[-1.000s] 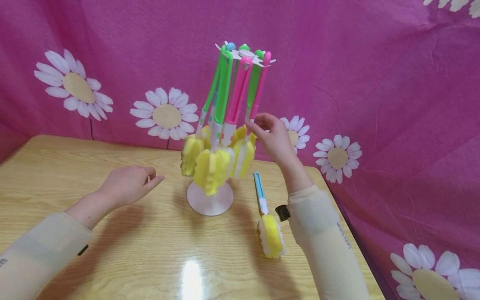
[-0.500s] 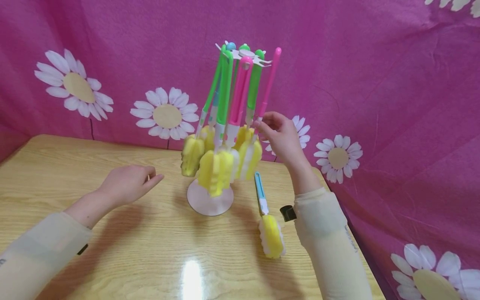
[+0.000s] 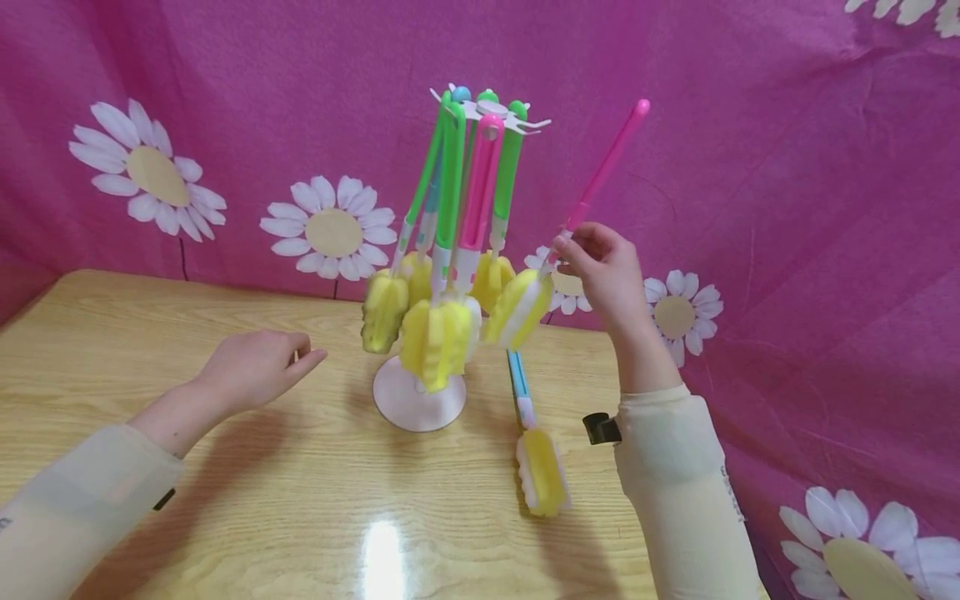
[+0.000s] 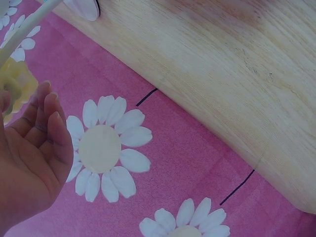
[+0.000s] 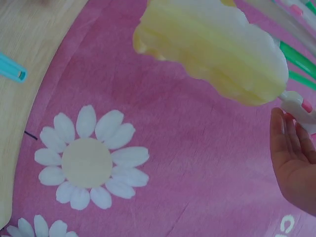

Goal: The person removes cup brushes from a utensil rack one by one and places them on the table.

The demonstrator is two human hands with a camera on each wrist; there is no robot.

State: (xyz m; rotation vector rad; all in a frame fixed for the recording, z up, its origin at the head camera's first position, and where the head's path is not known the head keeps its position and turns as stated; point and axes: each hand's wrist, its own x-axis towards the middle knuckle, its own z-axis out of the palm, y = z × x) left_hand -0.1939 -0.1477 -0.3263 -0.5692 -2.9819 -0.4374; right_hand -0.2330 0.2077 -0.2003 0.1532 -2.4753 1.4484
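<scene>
Between thumb and fingers my right hand (image 3: 606, 265) pinches the neck of a pink-handled sponge brush (image 3: 521, 308), tilted with its handle up to the right. In the right wrist view the brush's yellow and white sponge head (image 5: 212, 54) fills the upper part, fingertips at its white neck. Left of it stands a white hanging rack (image 3: 491, 108), its hooks bearing several sponge brushes with green, pink and blue handles. One rack hook at the right is bare. My left hand (image 3: 255, 369) hovers over the table left of the rack, fingers loosely curled and holding nothing.
A blue-handled sponge brush (image 3: 542, 471) lies on the wooden table (image 3: 300, 517), right of the rack's round white base (image 3: 420, 404). Behind the table hangs a magenta cloth (image 3: 750, 167) printed with white daisies.
My right hand has taken the pink-handled brush off its rack hook and carried it to the right, tilting it. The left hand has stayed in place.
</scene>
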